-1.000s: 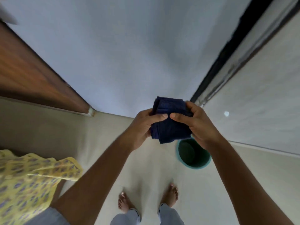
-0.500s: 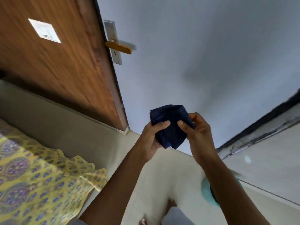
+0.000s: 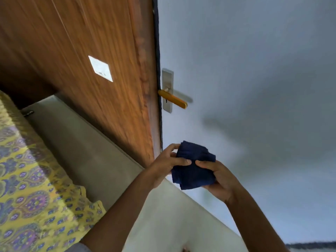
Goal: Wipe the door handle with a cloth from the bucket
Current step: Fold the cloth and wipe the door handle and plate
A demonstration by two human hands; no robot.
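Observation:
A folded dark blue cloth point(image 3: 193, 166) is held in front of me by both hands. My left hand point(image 3: 166, 163) grips its left side with thumb on top, and my right hand point(image 3: 218, 177) cups its right and lower side. The golden door handle point(image 3: 172, 101) sticks out from a silver plate point(image 3: 167, 90) on the edge of the brown wooden door point(image 3: 87, 57), above the cloth and apart from it. The bucket is out of view.
A pale grey wall point(image 3: 254, 70) fills the right side. A yellow patterned fabric point(image 3: 27, 188) lies at the lower left. A white paper label point(image 3: 101, 68) is stuck on the door. Light floor point(image 3: 163, 224) runs below my arms.
My view has swung left and up: the bucket and my feet have left the view, the door and its handle have come closer to centre. Both hands still hold the cloth.

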